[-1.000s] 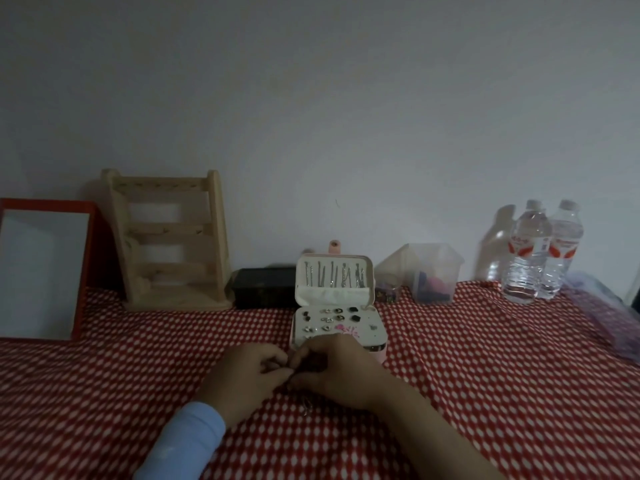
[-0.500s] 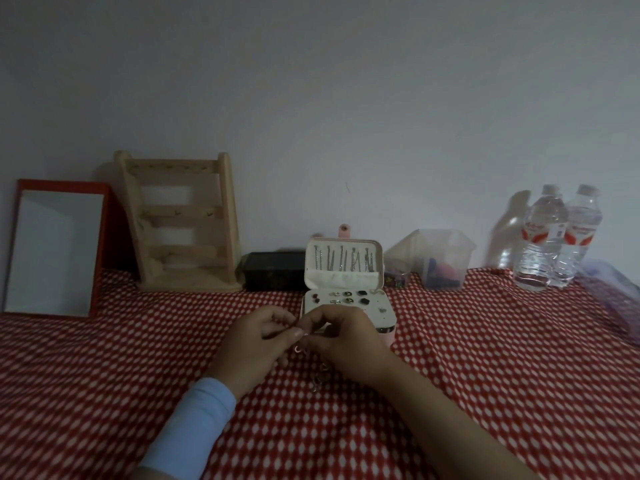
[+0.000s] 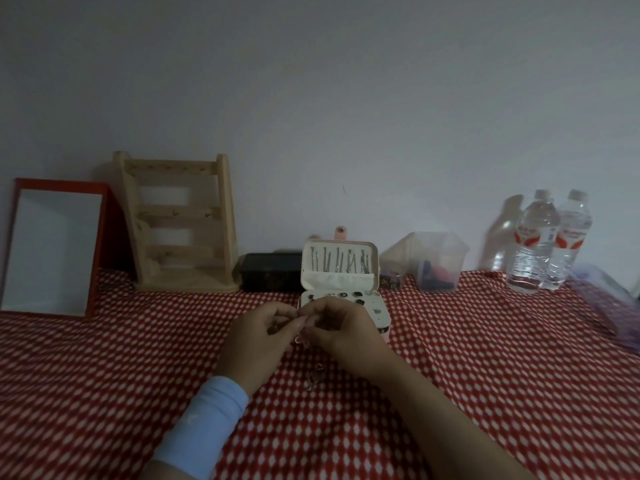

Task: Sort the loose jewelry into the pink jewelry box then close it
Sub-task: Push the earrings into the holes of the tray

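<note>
Head view: both hands meet over the red checked surface [image 3: 485,358], just in front of the open pink jewelry box [image 3: 341,289].

Head view, detail: the left hand [image 3: 258,336] and right hand [image 3: 341,332] are raised off the cloth with fingers [image 3: 300,322] curled inward and tips pinched together, apparently on one very small piece; what it is cannot be made out. More loose jewelry [image 3: 314,375] lies on the cloth below the hands. The box stands with its lid upright, pieces already set in its tray. The step appears to be readying one item for a slot: a firm pinch, held low and close to the tray, would limit loss if it slips. Both wrists angle inward; the left wears a pale blue sleeve [image 3: 202,427].
</note>
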The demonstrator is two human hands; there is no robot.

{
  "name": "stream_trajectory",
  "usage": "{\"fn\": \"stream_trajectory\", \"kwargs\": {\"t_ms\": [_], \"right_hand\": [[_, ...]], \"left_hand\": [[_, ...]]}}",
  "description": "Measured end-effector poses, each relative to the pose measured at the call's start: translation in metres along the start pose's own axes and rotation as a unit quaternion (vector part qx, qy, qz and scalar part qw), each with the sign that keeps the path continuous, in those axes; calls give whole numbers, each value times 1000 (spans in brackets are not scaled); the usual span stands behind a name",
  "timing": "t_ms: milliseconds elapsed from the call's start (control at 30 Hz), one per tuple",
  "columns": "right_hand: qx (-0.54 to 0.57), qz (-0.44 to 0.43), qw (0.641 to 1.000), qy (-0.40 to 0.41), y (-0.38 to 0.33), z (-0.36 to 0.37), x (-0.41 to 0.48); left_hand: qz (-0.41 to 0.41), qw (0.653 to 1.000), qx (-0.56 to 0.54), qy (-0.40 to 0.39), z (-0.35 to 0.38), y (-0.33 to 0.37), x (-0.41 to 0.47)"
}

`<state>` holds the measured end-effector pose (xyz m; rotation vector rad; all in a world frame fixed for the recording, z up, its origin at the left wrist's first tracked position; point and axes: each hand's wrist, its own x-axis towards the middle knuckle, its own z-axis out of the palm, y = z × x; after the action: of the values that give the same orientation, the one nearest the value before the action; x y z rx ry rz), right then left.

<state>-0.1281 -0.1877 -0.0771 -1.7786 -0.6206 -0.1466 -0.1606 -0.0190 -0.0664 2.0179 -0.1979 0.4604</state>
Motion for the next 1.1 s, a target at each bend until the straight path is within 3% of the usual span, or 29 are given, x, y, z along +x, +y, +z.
{"fn": "stream_trajectory", "kwargs": {"t_ms": [233, 400, 533, 700, 867, 1100], "right_hand": [[62, 58, 996, 5, -18, -11, 6], [22, 98, 995, 6, -33, -34, 13], [29, 87, 996, 4, -49, -58, 16], [-20, 78, 997, 21, -48, -86, 22], [-50, 68, 996, 27, -40, -92, 22], [-179, 48, 983, 12, -28, -85, 30]], "left_hand": [[16, 999, 46, -12, -4, 4, 1], [32, 991, 108, -74, -3, 27, 19], [5, 998, 33, -58, 10, 49, 37], [-99, 983, -121, -95, 27, 64, 47], [-99, 980, -135, -109, 38, 59, 59], [-51, 989, -82, -115, 47, 39, 70]]}}
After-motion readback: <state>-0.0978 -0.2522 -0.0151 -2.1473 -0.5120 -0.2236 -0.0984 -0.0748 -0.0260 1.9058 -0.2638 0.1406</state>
